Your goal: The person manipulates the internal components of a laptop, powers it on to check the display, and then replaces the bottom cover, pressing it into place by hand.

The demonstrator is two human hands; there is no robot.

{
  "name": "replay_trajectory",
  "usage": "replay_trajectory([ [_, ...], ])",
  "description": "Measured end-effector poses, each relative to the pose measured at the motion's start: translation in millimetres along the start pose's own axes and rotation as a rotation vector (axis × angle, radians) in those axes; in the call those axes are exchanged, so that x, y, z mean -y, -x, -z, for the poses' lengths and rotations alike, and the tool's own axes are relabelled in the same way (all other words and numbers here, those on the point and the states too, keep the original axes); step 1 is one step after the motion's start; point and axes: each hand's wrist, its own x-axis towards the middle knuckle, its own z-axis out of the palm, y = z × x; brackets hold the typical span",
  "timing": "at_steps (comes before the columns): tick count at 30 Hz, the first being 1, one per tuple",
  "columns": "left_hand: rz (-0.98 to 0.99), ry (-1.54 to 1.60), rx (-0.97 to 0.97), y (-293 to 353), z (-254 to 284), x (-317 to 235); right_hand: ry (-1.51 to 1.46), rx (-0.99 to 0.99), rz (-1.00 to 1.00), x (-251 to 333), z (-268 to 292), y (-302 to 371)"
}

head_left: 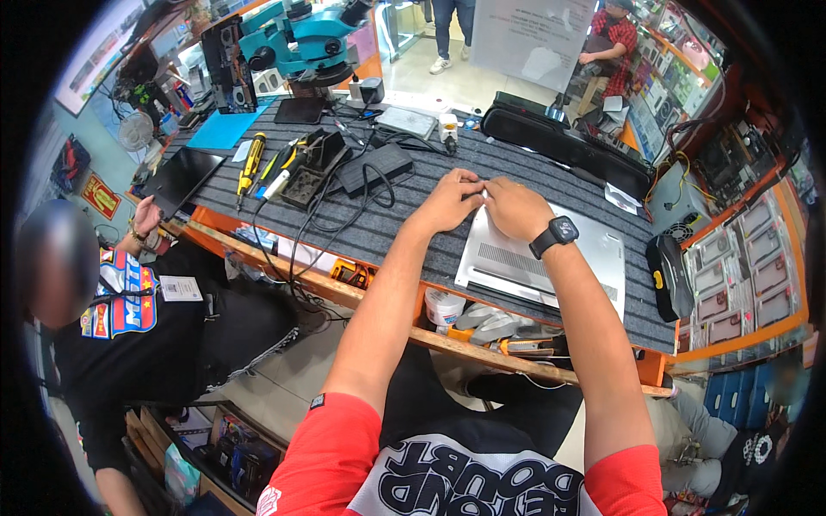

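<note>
A silver laptop (551,258) lies underside up on the striped grey bench mat, its long vent strip showing. At its far left corner, both hands meet with fingertips close together. My left hand (451,203) is closed in a pinch just off that corner. My right hand (514,209), with a black watch on its wrist, reaches over the corner with its fingers bent and pressed together. Whatever sits between the fingertips is hidden or too small to make out. Left of my left hand lies a black power adapter (375,169) with its cable.
Yellow-handled screwdrivers (251,162) and a black tool holder (317,168) stand to the left. A long black speaker-like bar (568,146) lies behind the laptop, a black case (669,277) right of it. A teal microscope (301,47) rises at the back. A seated person (146,301) touches a dark tablet (182,179).
</note>
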Motion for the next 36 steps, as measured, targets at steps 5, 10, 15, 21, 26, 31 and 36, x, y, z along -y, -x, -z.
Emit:
replay_trajectory([
  [5,0.013,-0.132,0.125,20,17,-33,0.0,0.084,-0.045,-1,5,-3],
  [10,0.018,-0.193,0.094,60,22,-64,0.048,0.089,-0.071,11,6,-1],
  [15,-0.027,-0.218,0.005,70,17,-72,0.097,0.035,-0.045,9,0,-4],
  [21,0.163,-0.361,-0.072,70,3,-93,0.092,0.151,-0.071,11,6,-14],
  [26,0.41,-0.231,-0.064,29,-2,-66,-0.168,0.123,0.011,-31,1,-45],
  [31,0.379,0.088,0.002,-7,4,-10,-0.557,0.179,-0.031,-72,-19,-65],
  [36,0.435,0.493,0.324,-37,27,10,-0.656,0.336,-0.155,-69,-9,-64],
])
